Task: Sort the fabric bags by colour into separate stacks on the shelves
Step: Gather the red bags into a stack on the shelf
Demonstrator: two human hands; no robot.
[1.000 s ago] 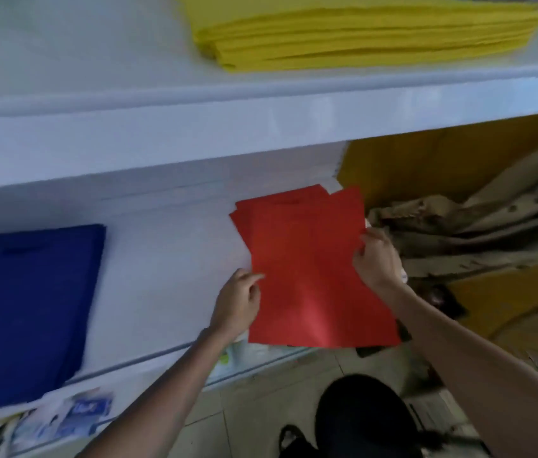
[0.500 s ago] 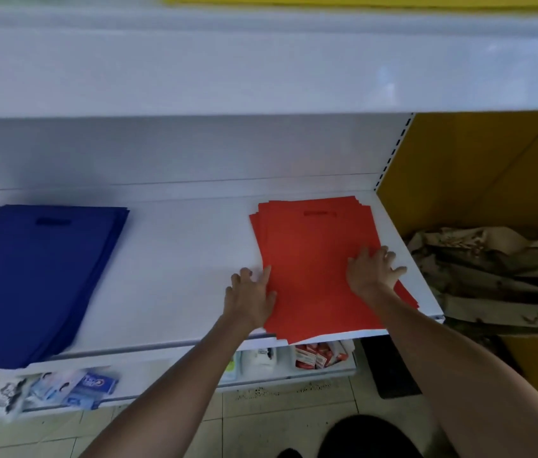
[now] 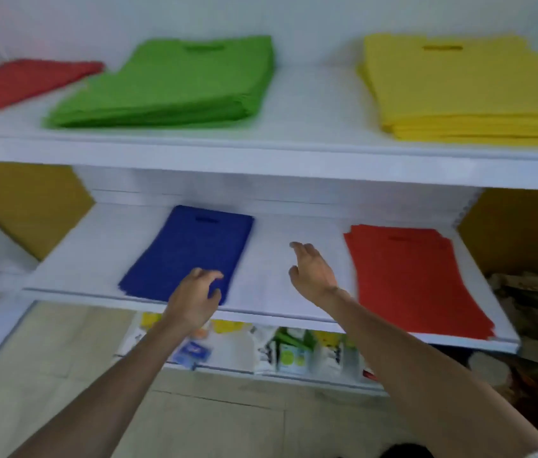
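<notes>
Fingers [image 3: 209, 276] of the left hand [image 3: 194, 299] were loosely curved, holding nothing, over the near corner of the flat stack of dark blue fabric bags [image 3: 191, 249]; blur hid any contact. The right hand [image 3: 313, 276], relaxed and empty, hovered above the white middle shelf [image 3: 270, 292], the flat stack of red fabric bags [image 3: 416, 279] at its 3 o'clock, the blue stack at its 9 o'clock. Likely step: squaring the blue stack. Flat palms on opposite edges should nudge the bags into line, without dragging the top bag off.
</notes>
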